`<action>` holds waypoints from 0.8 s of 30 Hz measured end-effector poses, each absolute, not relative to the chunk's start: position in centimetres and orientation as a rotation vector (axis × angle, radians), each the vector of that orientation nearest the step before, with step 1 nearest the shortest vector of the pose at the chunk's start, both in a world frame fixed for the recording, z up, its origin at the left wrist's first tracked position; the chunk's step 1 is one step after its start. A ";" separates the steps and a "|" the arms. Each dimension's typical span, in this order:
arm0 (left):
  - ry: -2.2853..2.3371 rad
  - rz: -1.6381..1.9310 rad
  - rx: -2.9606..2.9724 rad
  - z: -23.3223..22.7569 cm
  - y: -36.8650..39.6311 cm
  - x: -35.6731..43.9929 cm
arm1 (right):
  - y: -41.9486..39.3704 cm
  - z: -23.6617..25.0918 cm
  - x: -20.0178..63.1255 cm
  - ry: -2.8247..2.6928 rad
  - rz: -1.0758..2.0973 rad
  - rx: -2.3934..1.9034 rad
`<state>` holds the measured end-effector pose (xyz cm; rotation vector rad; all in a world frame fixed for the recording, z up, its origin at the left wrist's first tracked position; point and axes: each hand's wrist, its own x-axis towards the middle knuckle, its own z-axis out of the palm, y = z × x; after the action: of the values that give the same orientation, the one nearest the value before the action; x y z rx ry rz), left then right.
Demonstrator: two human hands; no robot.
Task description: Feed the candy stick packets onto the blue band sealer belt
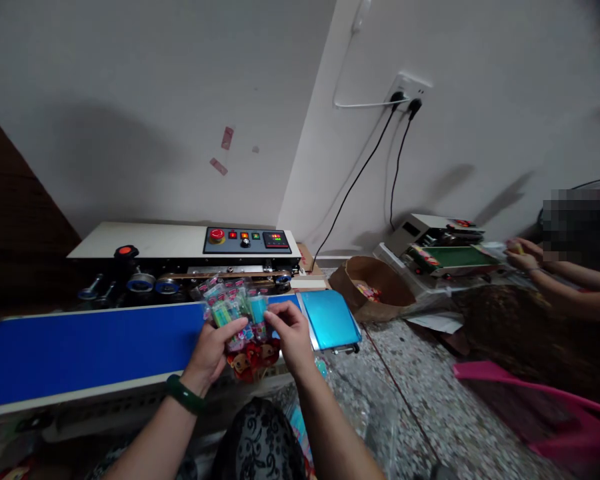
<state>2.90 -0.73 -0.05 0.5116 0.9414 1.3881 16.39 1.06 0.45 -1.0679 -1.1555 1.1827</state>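
Over the blue belt (80, 347), both hands grip one clear bag (240, 320) of small colourful items: left hand (215, 350) and right hand (293, 337) closed on its sides. Nearby, a brown basket (380, 280) holds similar pieces.

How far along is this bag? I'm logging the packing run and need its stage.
Filled already: the clear bag holds small colourful items. In hand: the left hand and right hand hold it by its lower part over the sealer's blue belt, its top toward the sealing rollers. Left: it is not yet resting on the belt; whether its top is sealed cannot be seen.
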 end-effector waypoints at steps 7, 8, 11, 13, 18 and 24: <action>0.949 1.360 0.495 -0.4 -0.8 3.4 | 0.5 -0.7 16.5 -1.078 1.356 -1.043; 0.965 1.366 0.489 -0.4 -0.7 3.4 | 0.7 -1.0 16.9 -1.020 1.337 -1.057; 1.015 1.365 0.462 -0.5 -0.6 2.9 | 2.1 -2.0 19.4 -0.770 1.251 -1.132; 1.033 1.353 0.449 -0.5 -0.6 2.4 | 3.5 -2.5 21.6 -0.701 1.237 -1.238; 1.036 1.326 0.405 -0.5 -0.6 1.7 | 6.8 -2.9 24.4 -0.818 1.339 -1.426; 0.996 1.323 0.440 -0.4 -0.7 2.0 | 8.4 -2.7 21.9 -0.945 1.358 -1.428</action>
<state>2.03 -0.66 -0.41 0.4396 0.9957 1.3231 21.92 8.37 -2.67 -1.4282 -0.9448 1.3575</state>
